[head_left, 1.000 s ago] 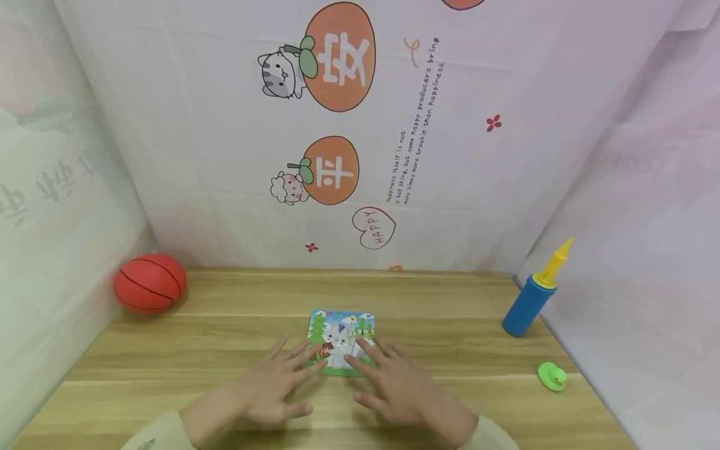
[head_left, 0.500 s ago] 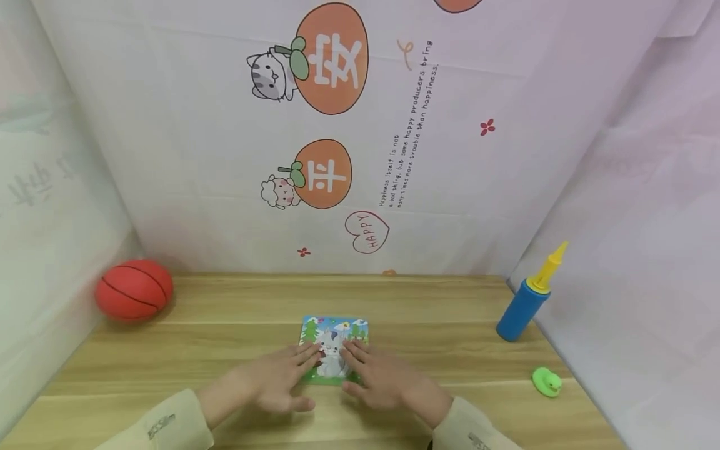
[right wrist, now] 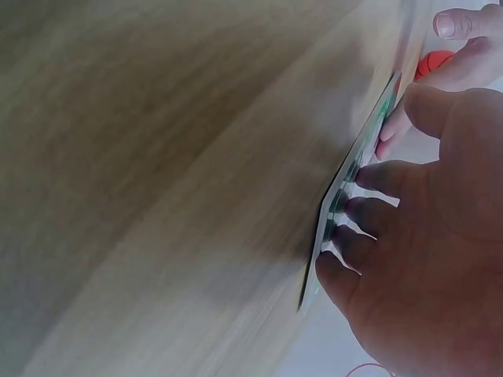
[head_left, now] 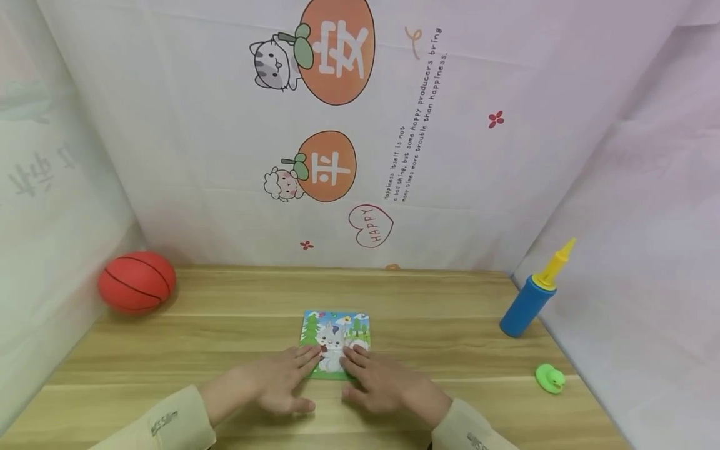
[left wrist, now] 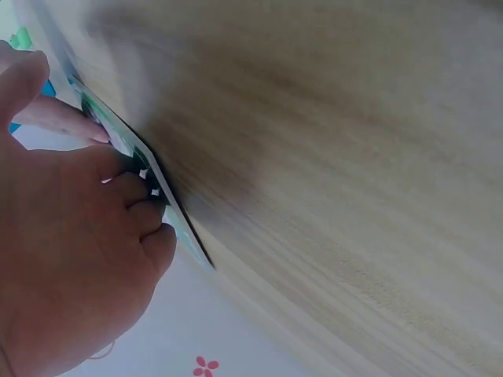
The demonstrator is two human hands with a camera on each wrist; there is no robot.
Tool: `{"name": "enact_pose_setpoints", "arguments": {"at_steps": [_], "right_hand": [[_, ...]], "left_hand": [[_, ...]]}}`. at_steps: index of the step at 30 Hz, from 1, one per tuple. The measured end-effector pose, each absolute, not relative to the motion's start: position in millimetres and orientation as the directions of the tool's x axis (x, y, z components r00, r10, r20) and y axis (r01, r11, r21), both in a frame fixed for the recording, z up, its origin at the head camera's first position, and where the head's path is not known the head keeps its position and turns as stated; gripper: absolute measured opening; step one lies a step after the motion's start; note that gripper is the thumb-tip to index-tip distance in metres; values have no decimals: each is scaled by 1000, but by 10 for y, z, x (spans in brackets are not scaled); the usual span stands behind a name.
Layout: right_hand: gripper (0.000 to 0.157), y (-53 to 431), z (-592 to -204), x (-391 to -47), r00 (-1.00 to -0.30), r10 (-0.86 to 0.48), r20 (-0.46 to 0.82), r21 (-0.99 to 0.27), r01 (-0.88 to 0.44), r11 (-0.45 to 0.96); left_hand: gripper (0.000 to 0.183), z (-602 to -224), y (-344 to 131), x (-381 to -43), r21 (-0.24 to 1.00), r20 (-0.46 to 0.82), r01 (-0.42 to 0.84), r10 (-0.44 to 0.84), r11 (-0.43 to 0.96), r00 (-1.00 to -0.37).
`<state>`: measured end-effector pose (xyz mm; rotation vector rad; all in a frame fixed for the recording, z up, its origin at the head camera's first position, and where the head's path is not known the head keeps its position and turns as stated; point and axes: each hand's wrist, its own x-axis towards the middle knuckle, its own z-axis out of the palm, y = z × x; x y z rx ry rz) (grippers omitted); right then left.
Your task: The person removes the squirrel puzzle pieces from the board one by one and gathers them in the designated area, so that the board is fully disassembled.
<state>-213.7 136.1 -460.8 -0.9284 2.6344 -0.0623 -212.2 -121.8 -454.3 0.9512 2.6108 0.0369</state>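
Observation:
A thin square picture board (head_left: 335, 331) with a cartoon grey animal, green trees and blue sky lies flat on the wooden table. My left hand (head_left: 281, 380) rests its fingertips on the board's lower left part, fingers straight and side by side, thumb out over the table. On the lower right part my right hand (head_left: 385, 381) does the same, mirrored. In the left wrist view the left fingers (left wrist: 153, 220) touch the board's face near its edge. The right wrist view shows the right fingers (right wrist: 361, 243) also on the board (right wrist: 321, 216). Fingertips cover some of the picture.
A red ball (head_left: 137, 282) with black lines sits at the table's left back corner. On the right stand a blue and yellow hand pump (head_left: 529, 303) and, nearer, a small green toy duck (head_left: 551, 379). Printed cloth (head_left: 450, 231) hangs along the back and both sides.
One second ago both hands had their fingers spread over the board. The fingers have since come together and lowered onto it. The whole head view has shifted slightly.

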Motion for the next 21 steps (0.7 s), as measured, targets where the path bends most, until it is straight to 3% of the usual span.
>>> {"name": "enact_pose_setpoints", "arguments": {"at_steps": [15,21], "right_hand": [[70,1360,-4612,-1837,-662,-706,-252,-109,-705,701],[70,1365,-4635,-1712,-621,-745,-244,-107,-746,657]], "left_hand": [[94,-4605,-1423,-1782,180,-298,672,691,719,-659],[92,-4672,-1502,-1654,120,-227,756,759,644,-610]]}}
